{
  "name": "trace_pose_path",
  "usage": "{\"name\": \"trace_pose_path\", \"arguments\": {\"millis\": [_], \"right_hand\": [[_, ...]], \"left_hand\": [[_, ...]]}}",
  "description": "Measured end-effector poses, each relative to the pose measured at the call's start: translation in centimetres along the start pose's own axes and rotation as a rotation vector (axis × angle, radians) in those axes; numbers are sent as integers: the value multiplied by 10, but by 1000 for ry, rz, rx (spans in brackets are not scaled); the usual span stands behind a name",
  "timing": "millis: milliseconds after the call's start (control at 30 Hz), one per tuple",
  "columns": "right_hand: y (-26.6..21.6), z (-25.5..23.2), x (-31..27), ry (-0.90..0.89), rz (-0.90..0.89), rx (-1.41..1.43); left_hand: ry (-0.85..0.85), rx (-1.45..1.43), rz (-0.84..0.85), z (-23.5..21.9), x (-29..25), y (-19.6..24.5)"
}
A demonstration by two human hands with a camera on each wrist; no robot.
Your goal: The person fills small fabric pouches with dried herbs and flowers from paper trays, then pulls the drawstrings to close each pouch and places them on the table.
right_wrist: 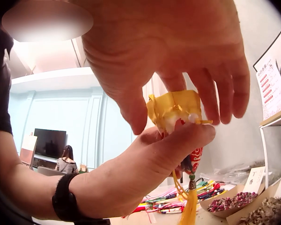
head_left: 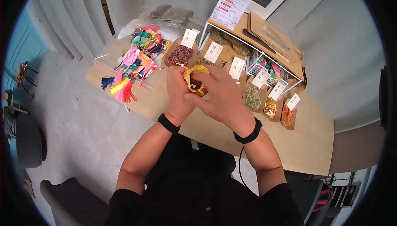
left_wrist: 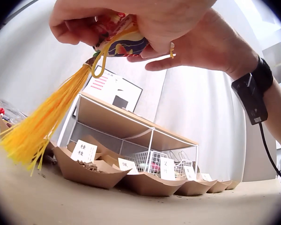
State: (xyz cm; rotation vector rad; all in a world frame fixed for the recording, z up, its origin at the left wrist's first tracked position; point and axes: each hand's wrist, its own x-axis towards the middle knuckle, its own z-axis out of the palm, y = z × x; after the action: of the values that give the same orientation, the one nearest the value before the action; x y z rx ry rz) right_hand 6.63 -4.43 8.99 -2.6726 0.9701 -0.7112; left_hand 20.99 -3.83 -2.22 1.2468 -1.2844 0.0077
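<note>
Snugly, yellow pouch (right_wrist: 175, 104) sits in left fingers (left_wrist: 72, 33), under right fingers (right_wrist: 225, 93).

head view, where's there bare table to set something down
The table has two bare patches: its right end, past the rightmost tray, and the strip between tray row and near edge, right of the right hand. Crowded: tasselled sachets at left, trays and rack behind.

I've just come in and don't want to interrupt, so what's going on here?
A person's left hand holds a small yellow-topped, patterned cloth pouch with a long yellow tassel above a pale wooden table. The right hand is at its open mouth, apparently reaching in; dark bits show inside. Nearby, brown paper trays hold dried plants, and colourful tasselled cloth pieces lie heaped.
</note>
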Motion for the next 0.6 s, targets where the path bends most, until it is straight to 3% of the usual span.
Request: {"name": "trace_pose_path", "arguments": {"millis": [100,133,167,200,233,333,433,600], "right_hand": [[3,1,-11,52,40,111],[3,2,-14,169,-10,58],[3,0,-18,204,2,114],[3,-5,-21,238,13,173],[4,-8,-24,272,21,233],[18,2,-44,201,250,424],[18,15,-51,137,303,498],[26,34,-53,166,122,430]], "left_hand": [[-50,-27,-32,5,-8,4],[-72,-41,-81,8,-13,-4],[-94,-52,-134,10,-19,-9],[-85,-294,-312,10,-22,-10],[-81,-350,-371,9,-24,-11],[-72,-469,-494,4,-29,-10],[-111,-435,-473,2,-36,-7],[-238,-112,-334,-6,-39,0]]}}
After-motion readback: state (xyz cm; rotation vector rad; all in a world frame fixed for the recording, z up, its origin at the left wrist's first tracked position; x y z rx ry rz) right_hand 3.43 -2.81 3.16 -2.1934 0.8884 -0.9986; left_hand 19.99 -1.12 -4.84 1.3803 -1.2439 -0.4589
